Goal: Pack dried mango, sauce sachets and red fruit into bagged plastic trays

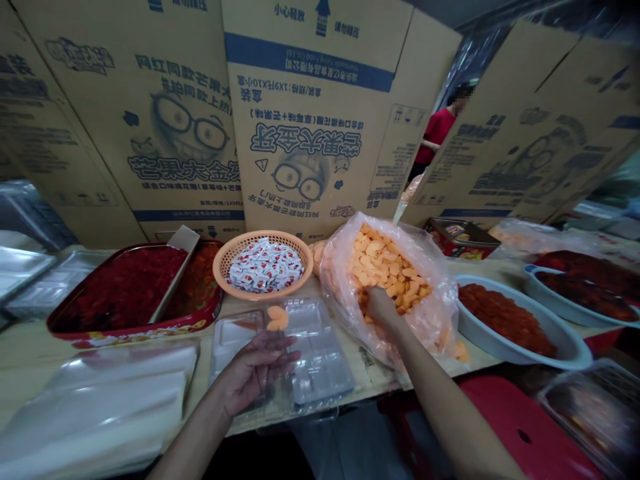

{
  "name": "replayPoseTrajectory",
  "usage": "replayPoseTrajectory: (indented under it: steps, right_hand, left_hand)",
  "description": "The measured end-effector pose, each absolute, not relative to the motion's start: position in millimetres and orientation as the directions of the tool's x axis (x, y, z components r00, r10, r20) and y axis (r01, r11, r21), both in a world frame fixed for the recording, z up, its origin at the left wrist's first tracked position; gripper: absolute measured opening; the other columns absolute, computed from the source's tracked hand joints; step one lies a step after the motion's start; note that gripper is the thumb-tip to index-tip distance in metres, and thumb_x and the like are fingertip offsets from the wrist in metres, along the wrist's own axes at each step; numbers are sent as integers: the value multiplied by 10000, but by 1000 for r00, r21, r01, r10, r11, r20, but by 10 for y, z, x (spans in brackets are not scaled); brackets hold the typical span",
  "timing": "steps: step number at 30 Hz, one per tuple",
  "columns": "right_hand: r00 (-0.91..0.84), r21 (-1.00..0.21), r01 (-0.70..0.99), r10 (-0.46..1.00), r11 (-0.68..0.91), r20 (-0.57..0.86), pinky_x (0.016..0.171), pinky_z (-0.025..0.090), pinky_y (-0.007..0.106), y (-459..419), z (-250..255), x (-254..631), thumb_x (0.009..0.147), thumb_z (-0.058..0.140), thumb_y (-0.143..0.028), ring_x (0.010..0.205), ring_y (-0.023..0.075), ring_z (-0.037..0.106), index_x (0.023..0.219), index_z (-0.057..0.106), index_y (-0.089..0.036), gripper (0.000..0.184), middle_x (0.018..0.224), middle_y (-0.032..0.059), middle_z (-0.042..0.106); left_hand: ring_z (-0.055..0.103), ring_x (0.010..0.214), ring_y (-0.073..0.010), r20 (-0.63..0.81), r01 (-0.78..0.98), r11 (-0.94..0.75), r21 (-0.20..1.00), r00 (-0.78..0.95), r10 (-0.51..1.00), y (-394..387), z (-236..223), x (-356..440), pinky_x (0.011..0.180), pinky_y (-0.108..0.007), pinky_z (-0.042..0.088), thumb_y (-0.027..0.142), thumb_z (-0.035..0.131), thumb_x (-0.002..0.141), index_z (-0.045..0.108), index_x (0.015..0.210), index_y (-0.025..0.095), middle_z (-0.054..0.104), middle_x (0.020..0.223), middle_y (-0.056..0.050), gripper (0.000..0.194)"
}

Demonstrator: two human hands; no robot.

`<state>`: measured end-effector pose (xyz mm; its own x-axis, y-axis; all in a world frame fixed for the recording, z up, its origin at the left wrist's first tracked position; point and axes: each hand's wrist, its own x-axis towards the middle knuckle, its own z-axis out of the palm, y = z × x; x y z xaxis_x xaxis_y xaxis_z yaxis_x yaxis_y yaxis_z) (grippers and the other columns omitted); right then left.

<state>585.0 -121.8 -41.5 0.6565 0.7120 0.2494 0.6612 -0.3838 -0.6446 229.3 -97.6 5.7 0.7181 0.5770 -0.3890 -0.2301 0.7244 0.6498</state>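
Observation:
My left hand (260, 370) is palm-up with its fingers apart, above clear plastic compartment trays (320, 360). A few flat orange chip-like pieces (277, 319) show just beyond its fingertips, at the trays' back edge; whether the hand touches them I cannot tell. My right hand (381, 305) reaches into a large clear plastic bag (340, 287) full of the same orange pieces (387, 257). Its fingers are sunk among the pieces and mostly hidden.
An orange basket (219, 267) of small white packets stands behind the trays. Left are a red tin (125, 333) with a scoop (175, 273) and plastic sleeves (110, 400). Rightward stand blue basins (575, 353) and a red stool (520, 427). Cardboard boxes (320, 80) line the back; a person (440, 127) shows beyond.

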Motion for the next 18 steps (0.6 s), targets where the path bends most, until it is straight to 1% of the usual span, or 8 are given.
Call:
replayPoseTrajectory:
  steps: [5, 8, 10, 12, 14, 15, 16, 18]
  right_hand:
    - [693, -691, 608, 685, -390, 224, 584, 369, 267, -1255, -312, 5908, 546, 559, -69, 547, 154, 508, 519, 568, -168, 103, 494, -5, 542]
    - [714, -746, 564, 662, -354, 226, 578, 391, 271, -1276, -187, 5911, 556, 577, -126, 550, 151, 522, 607, 619, -150, 70, 541, 3, 586]
    - [725, -781, 541, 644, -310, 246, 587, 411, 275, -1281, -53, 5858, 610, 562, -211, 592, 153, 546, 741, 652, -131, 178, 641, 26, 633]
    - [723, -830, 507, 638, -232, 263, 601, 425, 276, -1280, 133, 5724, 645, 553, -301, 628, 151, 561, 842, 657, -117, 290, 731, 48, 657]
    - [690, -885, 452, 672, -112, 267, 614, 430, 273, -1273, 363, 5490, 640, 575, -358, 647, 145, 564, 865, 662, -116, 342, 771, 57, 663]
    - [654, -907, 417, 709, -49, 263, 619, 430, 269, -1265, 484, 5337, 633, 591, -366, 652, 143, 563, 856, 667, -123, 339, 776, 55, 665]
    - [597, -915, 404, 759, -4, 260, 618, 427, 263, -1254, 604, 5166, 635, 599, -366, 656, 139, 561, 844, 673, -134, 321, 775, 48, 665]
    - [453, -906, 423, 860, 23, 233, 607, 423, 250, -1211, 810, 4793, 661, 599, -343, 652, 134, 561, 829, 681, -156, 264, 755, 32, 664]
  left_hand:
    - [609, 999, -290, -381, -242, 715, 656, 711, 591, -917, 7, 2204, 881, -392, 471, 42, 628, 684, 503, 1084, 152, 631, 1123, -124, 433]
    - [606, 1008, -283, -380, -253, 720, 646, 711, 591, -884, -16, 2172, 880, -375, 471, 33, 633, 679, 478, 1115, 160, 631, 1123, -125, 480]
    - [604, 1010, -284, -380, -250, 719, 648, 712, 590, -871, -22, 2153, 858, -365, 483, 34, 637, 677, 460, 1129, 168, 627, 1132, -125, 504]
    - [601, 1015, -288, -378, -246, 716, 653, 714, 590, -866, -21, 2129, 837, -364, 492, 37, 638, 677, 445, 1136, 176, 622, 1143, -123, 516]
    - [597, 1023, -292, -372, -250, 711, 657, 713, 595, -866, -13, 2098, 829, -368, 493, 34, 634, 677, 439, 1125, 178, 616, 1151, -125, 509]
    - [595, 1026, -295, -368, -256, 708, 658, 712, 599, -867, -9, 2078, 826, -368, 493, 31, 632, 676, 439, 1112, 176, 615, 1151, -126, 498]
    - [596, 1023, -297, -363, -264, 707, 656, 711, 603, -868, -5, 2056, 824, -368, 491, 27, 631, 673, 442, 1095, 174, 618, 1145, -128, 485]
    - [600, 1016, -299, -351, -284, 706, 649, 711, 609, -870, -1, 2002, 831, -373, 484, 18, 631, 665, 451, 1064, 170, 625, 1129, -125, 464]
